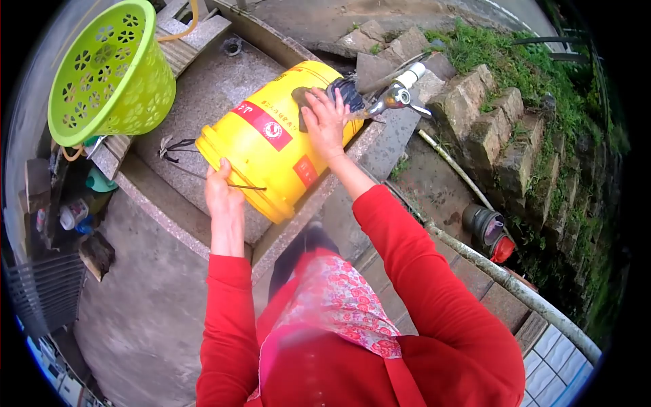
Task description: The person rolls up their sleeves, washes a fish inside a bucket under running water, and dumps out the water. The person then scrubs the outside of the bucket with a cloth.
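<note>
A yellow plastic bucket [271, 129] with red labels lies tilted on its side in the stone sink [186, 115]. My left hand [225, 197] grips its rim, the thumb on the outside and the other fingers mostly hidden. A thin dark wire handle [247, 187] passes by that hand. My right hand [327, 124] rests on the bucket's upper side with its fingers stretched out. Under its fingertips is a dark patch [300, 107] that I cannot make out. Just beyond, a metal faucet [397, 98] points toward the bucket, near a black crumpled thing [347, 93].
A green perforated basket [146, 95] stands on a ribbed board [112, 154] at the sink's left. A drain [232, 46] lies at the far end. On the right are a long pipe [502, 278], stone blocks [478, 125] and a dark round container [483, 224].
</note>
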`<state>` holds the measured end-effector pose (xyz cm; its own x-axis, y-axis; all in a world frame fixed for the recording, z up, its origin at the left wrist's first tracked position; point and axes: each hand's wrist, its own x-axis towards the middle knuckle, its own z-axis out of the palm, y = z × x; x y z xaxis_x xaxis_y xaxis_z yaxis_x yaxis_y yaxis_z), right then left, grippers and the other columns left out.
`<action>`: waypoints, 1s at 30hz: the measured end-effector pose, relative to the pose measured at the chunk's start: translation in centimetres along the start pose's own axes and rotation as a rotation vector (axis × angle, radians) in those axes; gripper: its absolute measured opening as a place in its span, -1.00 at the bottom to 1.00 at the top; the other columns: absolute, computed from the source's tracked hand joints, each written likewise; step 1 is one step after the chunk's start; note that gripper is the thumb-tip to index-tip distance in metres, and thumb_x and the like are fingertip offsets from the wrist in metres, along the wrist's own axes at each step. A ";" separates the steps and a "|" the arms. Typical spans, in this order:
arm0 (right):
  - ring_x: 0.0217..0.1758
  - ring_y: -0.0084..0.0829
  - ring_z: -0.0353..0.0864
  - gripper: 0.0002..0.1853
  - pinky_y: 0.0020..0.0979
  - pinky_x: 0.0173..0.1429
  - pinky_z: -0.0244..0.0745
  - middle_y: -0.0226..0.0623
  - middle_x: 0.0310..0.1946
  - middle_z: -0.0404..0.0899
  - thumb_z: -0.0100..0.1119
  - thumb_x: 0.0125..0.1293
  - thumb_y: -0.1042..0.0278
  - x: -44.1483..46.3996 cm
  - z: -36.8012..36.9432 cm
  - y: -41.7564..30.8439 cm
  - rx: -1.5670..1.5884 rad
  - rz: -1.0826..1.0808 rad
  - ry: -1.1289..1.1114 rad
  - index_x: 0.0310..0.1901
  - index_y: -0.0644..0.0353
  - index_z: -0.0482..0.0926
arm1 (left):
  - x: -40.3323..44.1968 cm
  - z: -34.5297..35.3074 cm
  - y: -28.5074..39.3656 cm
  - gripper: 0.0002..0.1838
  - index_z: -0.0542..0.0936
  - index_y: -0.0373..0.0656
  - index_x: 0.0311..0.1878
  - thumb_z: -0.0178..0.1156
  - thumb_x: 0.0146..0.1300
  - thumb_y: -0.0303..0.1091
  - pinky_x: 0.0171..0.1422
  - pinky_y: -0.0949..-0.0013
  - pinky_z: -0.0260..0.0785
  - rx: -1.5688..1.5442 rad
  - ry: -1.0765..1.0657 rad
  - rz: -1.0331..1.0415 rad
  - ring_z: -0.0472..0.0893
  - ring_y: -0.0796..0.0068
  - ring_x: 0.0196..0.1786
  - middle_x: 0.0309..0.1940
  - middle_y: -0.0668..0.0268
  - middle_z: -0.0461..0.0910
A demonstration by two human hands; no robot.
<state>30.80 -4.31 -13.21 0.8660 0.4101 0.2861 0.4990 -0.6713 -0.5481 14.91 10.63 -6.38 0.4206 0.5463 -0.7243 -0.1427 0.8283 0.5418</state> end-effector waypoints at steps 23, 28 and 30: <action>0.35 -0.13 0.13 -0.64 0.02 0.35 -0.12 -0.35 0.16 0.41 0.23 0.08 -0.02 3.3 0.0 -3.5 -0.006 -0.030 -0.042 -0.06 -0.20 0.62 | -4.6 -9.8 -11.7 -0.75 0.47 -0.31 0.00 0.12 0.25 -0.53 0.13 0.44 0.27 0.344 -0.247 0.212 0.49 0.51 -0.04 -0.08 0.28 0.55; 0.34 0.02 0.10 -0.48 -0.06 0.34 0.03 0.00 0.28 0.19 0.10 0.21 0.06 3.1 1.8 3.7 -0.040 0.389 0.283 0.18 0.08 0.41 | -5.5 -10.7 -14.2 -0.71 0.43 -0.30 0.05 0.11 0.25 -0.54 0.20 0.39 0.22 0.400 -0.223 0.173 0.47 0.45 0.03 -0.02 0.27 0.52; 0.33 0.13 0.08 -0.43 0.07 0.33 0.01 0.04 0.32 0.09 0.02 0.26 0.16 -0.2 1.7 1.9 -0.114 0.429 0.254 0.28 0.14 0.23 | -5.8 -9.6 -13.8 -0.70 0.42 -0.30 0.06 0.10 0.25 -0.54 0.20 0.38 0.23 0.375 -0.223 0.167 0.47 0.44 0.04 -0.01 0.26 0.51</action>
<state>31.53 -4.67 -15.65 0.9672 -0.0703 0.2441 0.0853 -0.8152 -0.5728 5.84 -2.74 -13.77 0.6079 0.5943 -0.5266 0.0916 0.6063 0.7899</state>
